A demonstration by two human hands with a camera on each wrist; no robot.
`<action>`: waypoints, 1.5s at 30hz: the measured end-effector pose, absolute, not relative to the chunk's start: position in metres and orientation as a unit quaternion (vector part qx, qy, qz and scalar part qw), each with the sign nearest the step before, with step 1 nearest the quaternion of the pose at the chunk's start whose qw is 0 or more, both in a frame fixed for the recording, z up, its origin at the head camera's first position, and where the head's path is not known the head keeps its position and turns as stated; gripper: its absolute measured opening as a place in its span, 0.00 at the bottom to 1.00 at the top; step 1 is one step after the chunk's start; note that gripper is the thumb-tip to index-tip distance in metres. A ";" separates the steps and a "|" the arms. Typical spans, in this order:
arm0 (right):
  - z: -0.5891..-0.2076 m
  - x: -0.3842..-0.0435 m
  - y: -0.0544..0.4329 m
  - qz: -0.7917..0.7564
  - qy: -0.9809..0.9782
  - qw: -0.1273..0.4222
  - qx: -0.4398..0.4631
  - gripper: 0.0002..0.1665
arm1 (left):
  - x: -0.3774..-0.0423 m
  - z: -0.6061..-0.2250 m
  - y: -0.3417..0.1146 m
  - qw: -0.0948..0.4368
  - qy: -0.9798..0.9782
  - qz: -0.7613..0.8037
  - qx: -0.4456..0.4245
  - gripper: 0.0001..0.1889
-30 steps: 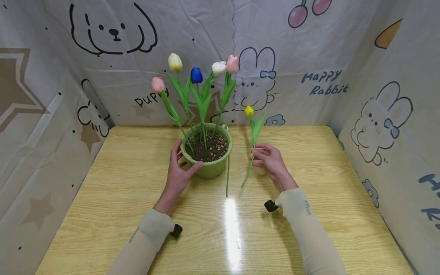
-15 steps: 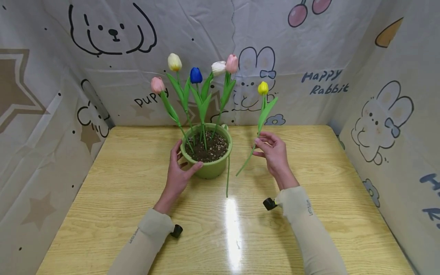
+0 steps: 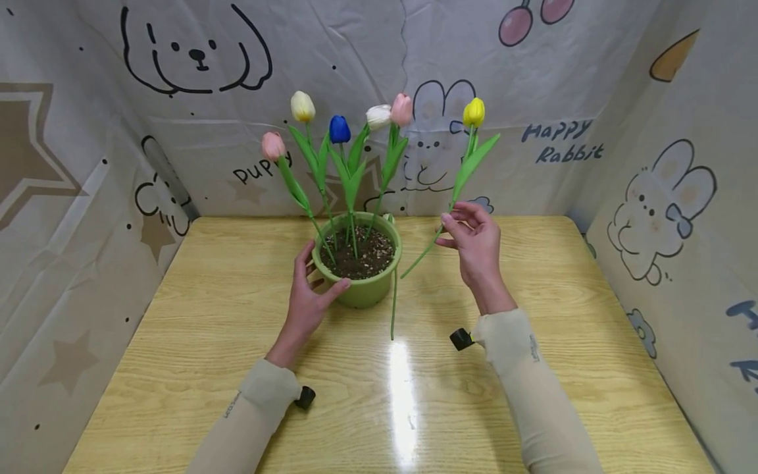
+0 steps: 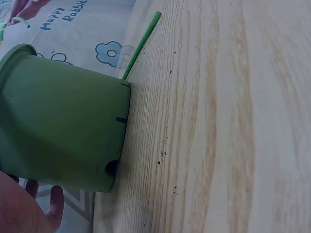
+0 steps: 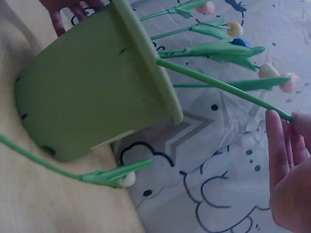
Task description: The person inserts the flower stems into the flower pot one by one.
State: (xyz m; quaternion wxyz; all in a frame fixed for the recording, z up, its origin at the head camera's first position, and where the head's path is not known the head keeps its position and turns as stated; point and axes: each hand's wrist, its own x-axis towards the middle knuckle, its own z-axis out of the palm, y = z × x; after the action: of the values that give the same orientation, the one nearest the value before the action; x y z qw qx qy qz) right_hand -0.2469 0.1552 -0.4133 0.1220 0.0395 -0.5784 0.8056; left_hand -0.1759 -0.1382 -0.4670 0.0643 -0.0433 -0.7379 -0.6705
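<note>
A green flower pot (image 3: 362, 294) filled with dark soil (image 3: 358, 260) stands on the table. Several artificial tulips rise from it: two pink, a cream, a white and a blue tulip (image 3: 340, 130). My left hand (image 3: 308, 296) holds the pot at its left side, thumb at the front rim, other fingers partly hidden behind. Right of the pot, my right hand (image 3: 478, 247) pinches a yellow tulip (image 3: 470, 166) mid-stem. The bloom points up and the stem slants down-left; in the right wrist view the stem (image 5: 218, 86) overlaps the pot's rim.
Beside the pot's right side another tulip (image 5: 104, 178) with a pale bloom lies on the wooden table (image 3: 237, 263), mostly hidden by the pot in the head view. A printed cloth (image 3: 331, 39) hangs behind and at both sides. Soil crumbs (image 4: 163, 154) dot the tabletop.
My right hand has raised the yellow tulip up and slightly right from low beside the pot, its stem end swinging left toward the rim. My left hand and the pot stay put.
</note>
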 end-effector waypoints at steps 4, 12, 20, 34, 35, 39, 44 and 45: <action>-0.404 -0.249 0.148 0.813 -0.565 0.135 0.048 0.13 | -0.176 -0.468 -0.138 0.064 -0.738 -0.671 -0.042 0.52; -0.396 -0.253 0.131 0.808 -0.559 0.169 0.084 0.13 | -0.176 -0.469 -0.139 0.061 -0.739 -0.669 -0.038 0.52; -0.393 -0.257 0.119 0.806 -0.554 0.187 0.093 0.13 | -0.176 -0.468 -0.139 0.062 -0.740 -0.669 -0.042 0.52; -0.393 -0.266 0.109 0.784 -0.575 0.214 0.092 0.18 | -0.178 -0.468 -0.140 0.049 -0.747 -0.662 -0.033 0.52; -0.393 -0.266 0.108 0.782 -0.579 0.214 0.092 0.16 | -0.178 -0.468 -0.140 0.048 -0.748 -0.661 -0.033 0.52; -0.394 -0.267 0.106 0.771 -0.592 0.215 0.095 0.13 | -0.178 -0.468 -0.140 0.049 -0.748 -0.661 -0.032 0.52; -0.399 -0.271 0.104 0.767 -0.597 0.216 0.094 0.14 | -0.177 -0.468 -0.140 0.055 -0.747 -0.661 -0.036 0.52; -0.402 -0.273 0.103 0.767 -0.598 0.216 0.092 0.14 | -0.177 -0.468 -0.140 0.056 -0.748 -0.661 -0.036 0.52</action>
State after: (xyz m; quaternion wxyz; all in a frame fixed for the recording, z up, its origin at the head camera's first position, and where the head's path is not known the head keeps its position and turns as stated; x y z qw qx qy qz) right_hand -0.2726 0.1032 -0.4015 0.2158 0.0921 -0.5976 0.7667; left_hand -0.1772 -0.1396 -0.4676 0.0556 -0.0363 -0.7477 -0.6607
